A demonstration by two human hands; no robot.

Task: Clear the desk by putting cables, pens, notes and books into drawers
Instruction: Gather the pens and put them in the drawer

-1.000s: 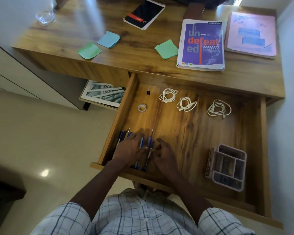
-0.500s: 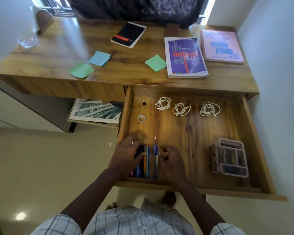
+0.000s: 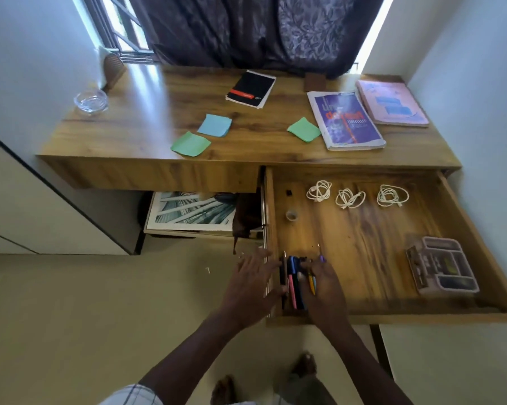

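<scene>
Desk (image 3: 164, 106) and open drawer (image 3: 407, 318) take up most of the view, the drawer pulled out under the desk's right half. On the desk, a purple book (image 3: 345, 121) and a pink book (image 3: 392, 103) lie side by side at about 1 o'clock from the hands, and a black notebook (image 3: 250, 89) lies at 12. The left hand (image 3: 253, 283) is spread flat with straight fingers over the drawer's left wall, holding nothing, its thumb side next to the pens. The right hand (image 3: 323, 287) lies on the other side of the bundle with its fingers bent over it; whether it pinches a pen or only presses cannot be told. Three notes wait on the desk: a left green note (image 3: 190, 144) and a blue note (image 3: 215, 125) at 11 o'clock from the left hand, and a right green note (image 3: 304, 129) at 12 from the right. Three coiled cables (image 3: 350, 198) already sit along the drawer's back. The pens (image 3: 293, 279) lie between the two hands in the near-left corner, with their long axis running 12 to 6 along the wall. They look stowed, so the notes are probably next. The free left hand is nearer the left pair, and the reach is straight forward over the drawer.
</scene>
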